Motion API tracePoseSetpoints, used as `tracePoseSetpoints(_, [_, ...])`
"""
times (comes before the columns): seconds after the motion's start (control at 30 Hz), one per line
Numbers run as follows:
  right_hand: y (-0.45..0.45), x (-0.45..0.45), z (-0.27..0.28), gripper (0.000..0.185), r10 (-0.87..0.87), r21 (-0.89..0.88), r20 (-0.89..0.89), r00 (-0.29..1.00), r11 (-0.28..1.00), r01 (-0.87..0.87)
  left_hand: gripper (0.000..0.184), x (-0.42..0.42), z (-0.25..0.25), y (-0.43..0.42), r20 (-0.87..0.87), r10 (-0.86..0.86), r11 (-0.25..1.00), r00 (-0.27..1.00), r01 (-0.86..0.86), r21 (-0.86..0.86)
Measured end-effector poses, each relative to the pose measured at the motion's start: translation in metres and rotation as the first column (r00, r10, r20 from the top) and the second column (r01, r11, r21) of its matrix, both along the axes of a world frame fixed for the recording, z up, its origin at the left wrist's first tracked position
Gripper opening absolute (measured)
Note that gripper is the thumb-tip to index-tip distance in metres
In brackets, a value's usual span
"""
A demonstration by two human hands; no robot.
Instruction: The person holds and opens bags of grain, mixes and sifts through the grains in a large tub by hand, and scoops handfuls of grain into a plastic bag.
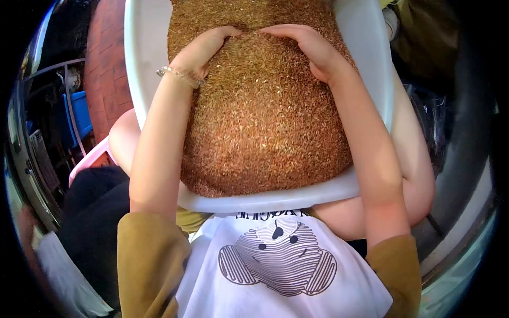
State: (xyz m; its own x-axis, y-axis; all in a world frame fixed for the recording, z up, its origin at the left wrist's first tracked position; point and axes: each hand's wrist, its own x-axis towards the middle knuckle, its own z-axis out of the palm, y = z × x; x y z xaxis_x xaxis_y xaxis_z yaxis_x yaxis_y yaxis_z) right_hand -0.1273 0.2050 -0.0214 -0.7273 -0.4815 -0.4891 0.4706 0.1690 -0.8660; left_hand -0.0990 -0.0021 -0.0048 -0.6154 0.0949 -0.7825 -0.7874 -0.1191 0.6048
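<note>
A heap of loose reddish-brown grain (268, 122) fills much of a white plastic tub (371, 32) in front of me. My left hand (207, 50), with a beaded bracelet (181, 77) at its wrist, rests on the far left part of the heap. Across from it, my right hand (313, 50) lies on the far right part. Both hands curve inward, index fingers nearly meeting at the top, thumbs set apart lower down. The remaining fingers are partly hidden by the grain or the hands. Neither hand shows a firm grip on anything.
The tub's near rim (281, 200) sits over my lap, between my legs. A pink plastic edge (90, 161) shows at left, beside red-brown floor tiles (108, 63). Farther left stand a metal frame (66, 87) and something blue (79, 114). Dark plastic (432, 116) lies at right.
</note>
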Motion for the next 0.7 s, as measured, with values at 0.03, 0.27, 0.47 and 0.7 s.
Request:
tracePoseSetpoints(0.03, [-0.001,0.001,0.001,0.033,-0.011,0.021,0.018,1.0,1.0,0.011,0.027,0.004,0.0,0.0,-0.007,0.011,1.0,1.0,-0.011,0.002])
tracePoseSetpoints(0.27, [-0.002,0.009,0.009,0.033,-0.1,0.085,0.108,0.989,0.992,0.091,0.029,0.02,0.015,0.004,-0.041,0.092,0.996,0.995,-0.091,0.024])
tracePoseSetpoints(0.47, [-0.003,0.02,0.033,0.028,-0.32,0.057,0.059,0.945,0.947,0.317,0.027,0.027,0.029,0.0,-0.092,0.273,0.953,0.958,-0.257,0.16])
tracePoseSetpoints(0.7, [-0.002,0.018,0.044,0.026,-0.108,-0.49,0.334,0.936,0.828,0.271,0.028,0.04,0.047,-0.017,-0.278,0.405,0.883,0.871,-0.293,0.368])
